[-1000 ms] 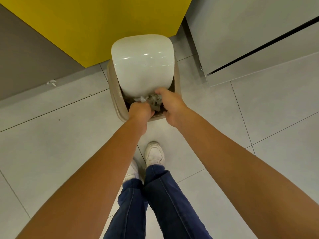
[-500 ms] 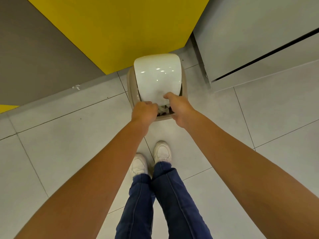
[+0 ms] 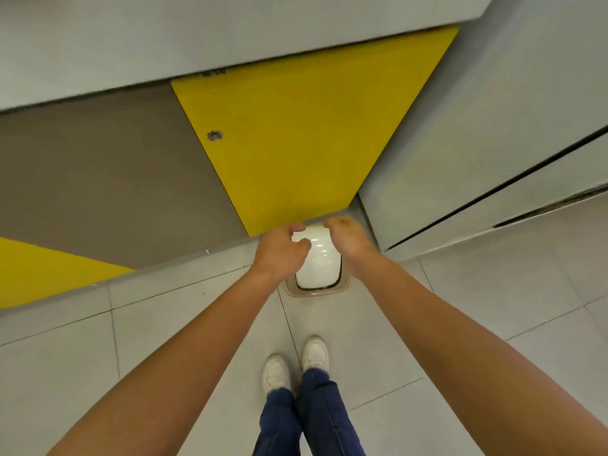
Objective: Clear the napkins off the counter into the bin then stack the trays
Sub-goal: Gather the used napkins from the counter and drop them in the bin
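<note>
The beige bin [image 3: 343, 284] with a white swing lid [image 3: 318, 264] stands on the floor by the yellow panel. The lid lies level in the rim and no napkins show. My left hand [image 3: 281, 250] hovers above the bin's left side with its fingers loosely curled and nothing in them. My right hand [image 3: 348, 240] hovers above the bin's right side, fingers curled downward, and holds nothing that I can see. No trays are in view.
A yellow panel [image 3: 306, 136] and a brown panel [image 3: 98, 179] front the counter [image 3: 197, 37] above the bin. Grey cabinets [image 3: 477, 153] stand to the right. My white shoes [image 3: 296, 363] stand on the grey floor tiles [image 3: 460, 324].
Both hands pushed the napkins into the bin, let go and came up off it. The lid swung back level. My view rose, so the bin looks smaller and farther.
</note>
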Tool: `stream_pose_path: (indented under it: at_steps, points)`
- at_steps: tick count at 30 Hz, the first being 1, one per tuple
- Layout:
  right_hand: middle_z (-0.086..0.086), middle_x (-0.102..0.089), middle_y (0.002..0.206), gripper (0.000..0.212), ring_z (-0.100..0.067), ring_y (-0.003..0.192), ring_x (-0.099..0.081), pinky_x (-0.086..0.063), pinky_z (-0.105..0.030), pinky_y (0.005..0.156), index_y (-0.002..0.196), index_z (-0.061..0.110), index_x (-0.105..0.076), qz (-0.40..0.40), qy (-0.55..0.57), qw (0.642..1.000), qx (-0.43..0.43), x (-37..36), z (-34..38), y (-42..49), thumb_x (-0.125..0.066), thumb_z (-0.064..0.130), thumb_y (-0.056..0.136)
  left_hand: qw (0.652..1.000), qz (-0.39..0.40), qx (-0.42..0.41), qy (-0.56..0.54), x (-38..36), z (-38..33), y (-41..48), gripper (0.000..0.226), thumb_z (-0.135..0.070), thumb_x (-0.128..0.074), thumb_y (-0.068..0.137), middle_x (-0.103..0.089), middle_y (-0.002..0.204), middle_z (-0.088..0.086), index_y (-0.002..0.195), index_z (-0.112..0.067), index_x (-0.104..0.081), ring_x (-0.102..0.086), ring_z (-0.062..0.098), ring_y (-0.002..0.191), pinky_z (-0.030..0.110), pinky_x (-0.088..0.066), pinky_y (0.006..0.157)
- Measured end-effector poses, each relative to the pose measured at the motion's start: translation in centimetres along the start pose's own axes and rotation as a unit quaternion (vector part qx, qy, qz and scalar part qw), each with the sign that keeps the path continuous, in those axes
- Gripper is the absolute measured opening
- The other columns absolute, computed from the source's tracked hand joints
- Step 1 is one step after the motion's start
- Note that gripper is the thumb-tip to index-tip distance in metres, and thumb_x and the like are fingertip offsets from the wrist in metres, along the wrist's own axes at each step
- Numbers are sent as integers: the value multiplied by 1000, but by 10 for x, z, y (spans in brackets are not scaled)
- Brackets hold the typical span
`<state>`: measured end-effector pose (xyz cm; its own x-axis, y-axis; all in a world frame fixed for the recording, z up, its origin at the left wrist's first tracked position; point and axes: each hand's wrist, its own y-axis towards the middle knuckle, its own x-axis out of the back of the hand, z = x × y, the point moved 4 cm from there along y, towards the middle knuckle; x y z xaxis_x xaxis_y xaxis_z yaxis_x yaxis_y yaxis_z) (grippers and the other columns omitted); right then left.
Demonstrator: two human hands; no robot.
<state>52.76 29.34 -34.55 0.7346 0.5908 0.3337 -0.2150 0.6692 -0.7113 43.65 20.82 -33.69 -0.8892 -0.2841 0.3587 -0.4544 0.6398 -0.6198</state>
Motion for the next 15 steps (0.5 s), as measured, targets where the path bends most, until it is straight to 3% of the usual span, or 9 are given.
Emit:
stream_pose_path:
  at_steps: [2,4,5,7,12,15]
  points:
    - [0,-41,73,23,-18,70,-36,-28,-29,58,72,18,-47,-13,-7,999,52,10,32,-26,-41,15,94,999,-16,-37,15,26,-31,-25,37,-15,-52,92,-49,136,1,129,-18,-51,-54,18,110,23,-40,86]
    - [-2,-52,87,17,-20,83,-44,-34,-30,68,94,14,-60,-24,-18,995,95,18,64,-54,-43,18,95,997,-34,-69,31,51,-58,-49,38,-13,-51,91,-49,136,1,129,-18,-51,-55,18,102,22,-39,80]
    - [-5,-57,99,23,-21,91,-48,-35,-28,74,109,10,-60,-33,-26,992,116,23,79,-67,-44,20,95,994,-44,-88,39,63,-71,-61,38,-14,-51,91,-49,136,1,129,-19,-52,-56,19,102,21,-39,78]
    - [-8,-61,115,30,-24,102,-54,-37,-27,77,120,8,-57,-55,-44,985,159,32,107,-93,-44,21,96,989,-61,-123,58,84,-94,-83,37,-15,-52,90,-51,134,-1,127,-20,-53,-55,16,95,20,-38,73]
    - [-9,-64,114,26,-20,99,-55,-35,-24,75,111,6,-61,-95,-17,961,258,51,181,-149,-48,21,94,971,-98,-196,92,132,-155,-135,37,-16,-53,90,-60,119,3,126,-22,-53,-54,16,82,25,-40,62]
    - [-5,-63,106,25,-20,95,-54,-37,-26,78,107,8,-60,-99,-3,949,298,60,220,-177,-48,26,95,960,-126,-229,102,161,-184,-159,38,-18,-55,89,-57,126,1,127,-22,-53,-56,17,91,23,-44,73]
